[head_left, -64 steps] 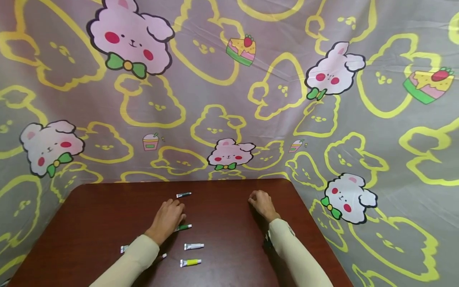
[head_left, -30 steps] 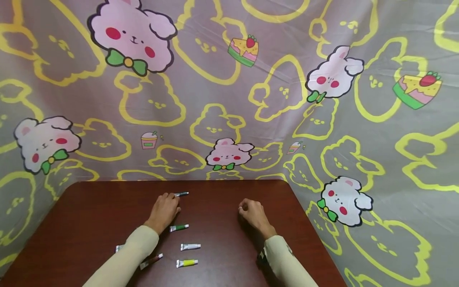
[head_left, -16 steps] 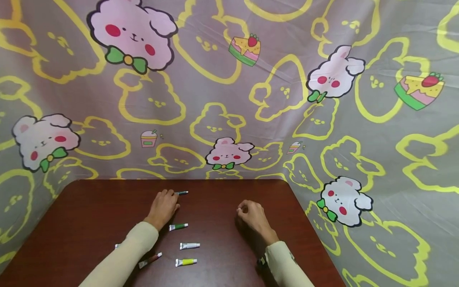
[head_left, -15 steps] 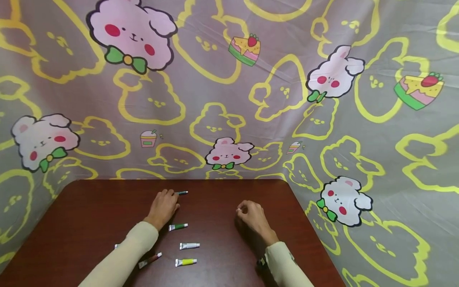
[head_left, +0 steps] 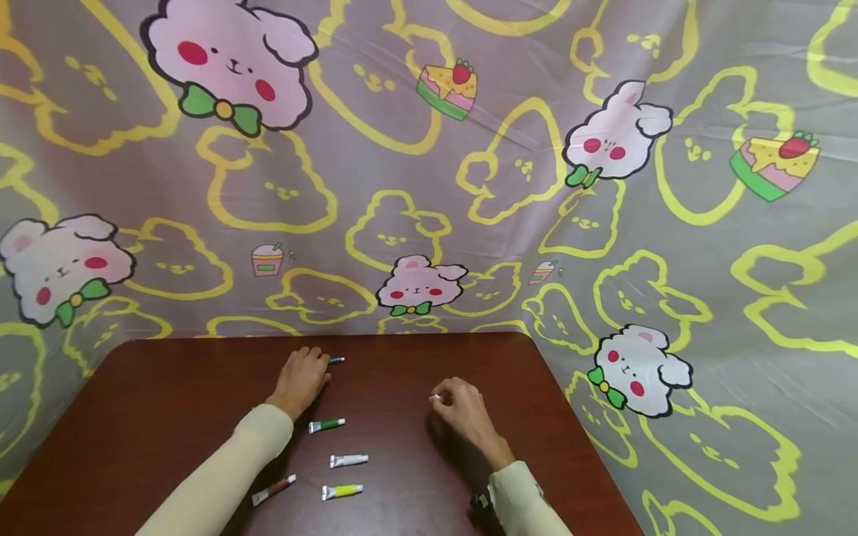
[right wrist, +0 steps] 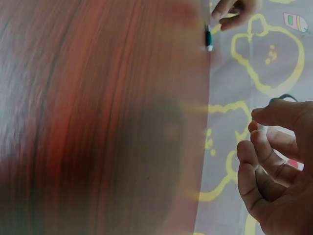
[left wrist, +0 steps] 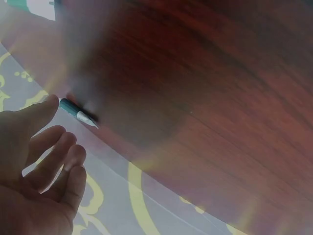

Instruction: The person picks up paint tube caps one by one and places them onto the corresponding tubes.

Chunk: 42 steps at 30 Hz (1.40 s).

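Observation:
At the far left of the table my left hand (head_left: 302, 378) reaches over a dark teal paint tube (head_left: 337, 360). The left wrist view shows the thumb tip right at the end of this paint tube (left wrist: 73, 110), which covers that end, while the other fingers stay loosely bent and apart from it. The tube's white cap points right. My right hand (head_left: 465, 413) hovers over the right part of the table, fingers loosely curled and thumb near the index fingertip. A tiny white spot shows at its fingertips; no tube is visible in its fingers (right wrist: 257, 156).
A green paint tube (head_left: 327, 426), a white one (head_left: 349, 461) and a yellow one (head_left: 342, 491) lie in a column on the brown table (head_left: 389, 402). A dark red tube (head_left: 274, 489) lies beside the left forearm. A patterned curtain (head_left: 482, 186) borders the table's far and right sides.
My left hand has moved from beside the green tube to the dark teal tube at the far end. The right hand has come slightly nearer and leftward. The view has shifted a little.

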Tool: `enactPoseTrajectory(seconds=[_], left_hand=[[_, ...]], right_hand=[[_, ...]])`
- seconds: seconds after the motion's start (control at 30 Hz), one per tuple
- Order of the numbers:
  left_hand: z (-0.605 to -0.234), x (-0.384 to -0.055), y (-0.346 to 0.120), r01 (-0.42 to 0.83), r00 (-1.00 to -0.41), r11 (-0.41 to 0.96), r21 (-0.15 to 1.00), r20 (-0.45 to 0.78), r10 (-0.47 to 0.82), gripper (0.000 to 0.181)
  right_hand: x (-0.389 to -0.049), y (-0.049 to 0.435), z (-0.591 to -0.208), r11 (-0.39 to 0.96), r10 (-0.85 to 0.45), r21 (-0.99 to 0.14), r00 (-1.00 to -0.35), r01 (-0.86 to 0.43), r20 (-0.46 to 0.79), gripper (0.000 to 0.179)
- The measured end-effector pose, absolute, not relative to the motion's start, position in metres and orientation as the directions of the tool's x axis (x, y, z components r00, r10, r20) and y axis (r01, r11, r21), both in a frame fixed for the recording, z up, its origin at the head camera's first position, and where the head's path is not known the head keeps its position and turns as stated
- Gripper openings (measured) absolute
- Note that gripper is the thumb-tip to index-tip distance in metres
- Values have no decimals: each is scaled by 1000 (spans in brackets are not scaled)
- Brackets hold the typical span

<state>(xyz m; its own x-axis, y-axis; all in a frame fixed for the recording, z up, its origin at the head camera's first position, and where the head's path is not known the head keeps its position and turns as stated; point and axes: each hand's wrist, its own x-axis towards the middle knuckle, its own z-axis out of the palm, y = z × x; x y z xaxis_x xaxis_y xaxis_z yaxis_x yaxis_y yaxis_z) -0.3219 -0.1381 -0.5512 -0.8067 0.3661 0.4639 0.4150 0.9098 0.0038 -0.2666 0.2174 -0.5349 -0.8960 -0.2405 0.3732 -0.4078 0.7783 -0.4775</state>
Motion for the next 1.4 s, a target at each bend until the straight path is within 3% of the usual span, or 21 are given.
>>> enactPoseTrajectory(seconds=[0.3,1.4], left_hand=[[-553,-330,-135,407,-835,913,18,413,364,28],[-554,-356,-125,425,-841,904,-50,347,415,23]], right_hand=[[-258,208,-526,756,-254,-495,-889,-427,380,7],[-238,189,-512,698,-348,-530,-875,-482,337,3]])
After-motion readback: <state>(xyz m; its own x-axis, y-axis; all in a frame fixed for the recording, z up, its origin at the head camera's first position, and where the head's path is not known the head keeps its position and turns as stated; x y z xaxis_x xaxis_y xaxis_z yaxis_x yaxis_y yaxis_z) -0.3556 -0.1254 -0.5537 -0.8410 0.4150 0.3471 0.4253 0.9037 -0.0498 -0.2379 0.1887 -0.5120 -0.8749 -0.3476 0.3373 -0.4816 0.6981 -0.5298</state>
